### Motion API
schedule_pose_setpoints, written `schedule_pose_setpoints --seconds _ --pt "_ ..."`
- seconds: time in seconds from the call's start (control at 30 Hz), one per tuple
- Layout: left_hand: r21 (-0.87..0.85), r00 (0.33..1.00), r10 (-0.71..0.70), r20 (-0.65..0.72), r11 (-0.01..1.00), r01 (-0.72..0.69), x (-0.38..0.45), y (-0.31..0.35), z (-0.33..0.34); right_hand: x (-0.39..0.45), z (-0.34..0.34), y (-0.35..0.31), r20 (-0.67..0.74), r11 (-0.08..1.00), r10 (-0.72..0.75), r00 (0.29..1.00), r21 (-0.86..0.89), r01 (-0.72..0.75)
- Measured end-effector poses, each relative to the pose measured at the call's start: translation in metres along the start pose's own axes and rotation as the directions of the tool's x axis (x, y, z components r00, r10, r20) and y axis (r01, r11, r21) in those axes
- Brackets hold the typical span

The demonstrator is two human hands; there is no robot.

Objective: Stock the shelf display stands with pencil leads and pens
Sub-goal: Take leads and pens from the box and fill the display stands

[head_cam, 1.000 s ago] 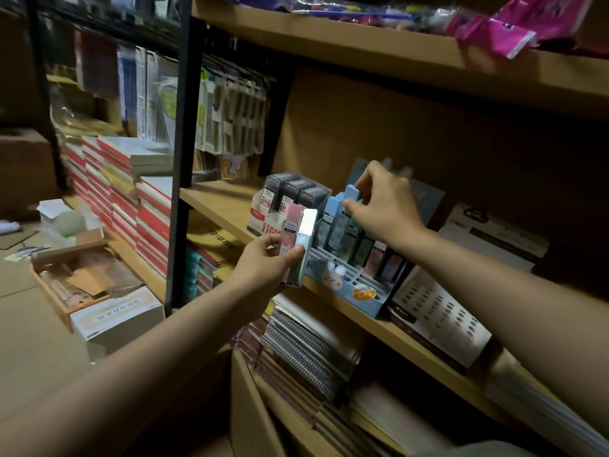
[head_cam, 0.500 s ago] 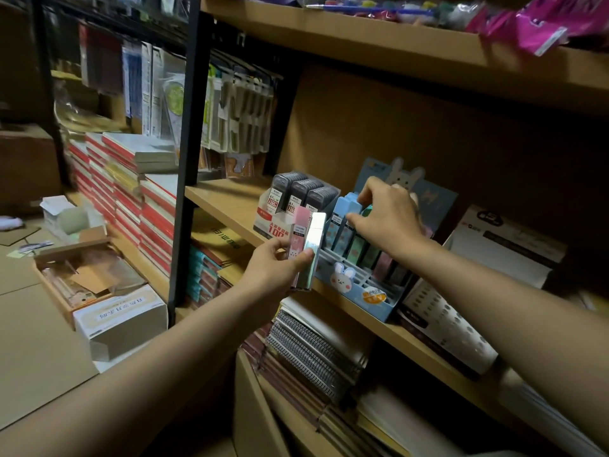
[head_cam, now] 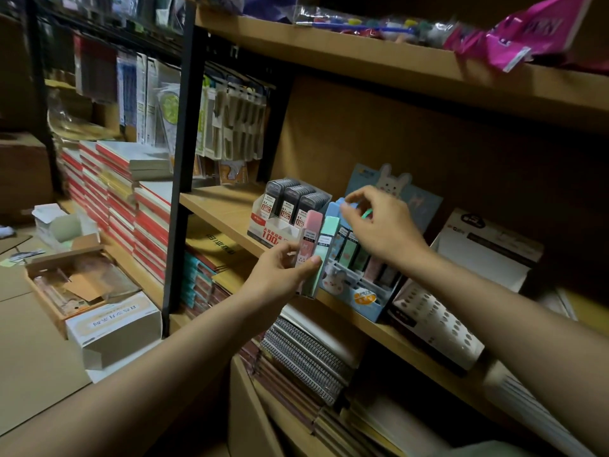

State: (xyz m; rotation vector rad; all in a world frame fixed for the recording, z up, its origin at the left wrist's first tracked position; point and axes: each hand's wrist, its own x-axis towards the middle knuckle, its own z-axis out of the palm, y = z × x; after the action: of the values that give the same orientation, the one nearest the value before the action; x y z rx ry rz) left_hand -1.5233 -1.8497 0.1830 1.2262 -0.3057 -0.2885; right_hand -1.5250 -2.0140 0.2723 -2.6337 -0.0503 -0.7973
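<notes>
Shelf edge (head_cam: 230, 222) lies bare left of the blue display stand (head_cam: 369, 305); left hand (head_cam: 283, 275) pinches 2 pencil lead cases (head_cam: 314, 255), right hand (head_cam: 379, 225) hovers, fingers loosely curled.

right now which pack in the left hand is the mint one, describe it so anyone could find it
Find the blue bunny display stand on the wooden shelf. The left hand holds two slim packs before it; the mint pack is nearer the stand, the pink pack beside it.
</notes>
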Motion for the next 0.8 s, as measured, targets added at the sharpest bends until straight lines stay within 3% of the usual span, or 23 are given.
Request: schedule_pose_setpoints --seconds 0.13,0.27,0.4,0.57,0.8 --pt "-0.003 0.996 0.021 0.092 1.000 -0.021 -0.002 0.001 0.010 -0.021 -0.001 -0.002 0.159 0.972 0.133 0.978 0.171 -0.160" --pt "-0.011 0.998 0.021 0.063 1.000 -0.020 0.000 0.000 0.016 -0.018 -0.028 0.004 0.110 0.945 0.180 0.977 0.257 -0.203" --pt "0.100 0.997 0.025 -0.067 0.995 -0.018 0.007 -0.006 0.006 -0.010 -0.059 0.014 -0.052 0.996 0.076 0.996 0.046 -0.074" --pt "0.086 0.997 0.010 -0.076 0.996 -0.004 0.007 -0.014 -0.002 -0.012 -0.047 0.019 -0.050 0.987 -0.082 0.995 -0.145 0.074" --pt "0.106 0.994 0.026 -0.105 0.994 -0.015 0.007 -0.013 -0.004 -0.012 -0.023 0.029 -0.039 0.971 -0.074 0.997 -0.231 0.063"
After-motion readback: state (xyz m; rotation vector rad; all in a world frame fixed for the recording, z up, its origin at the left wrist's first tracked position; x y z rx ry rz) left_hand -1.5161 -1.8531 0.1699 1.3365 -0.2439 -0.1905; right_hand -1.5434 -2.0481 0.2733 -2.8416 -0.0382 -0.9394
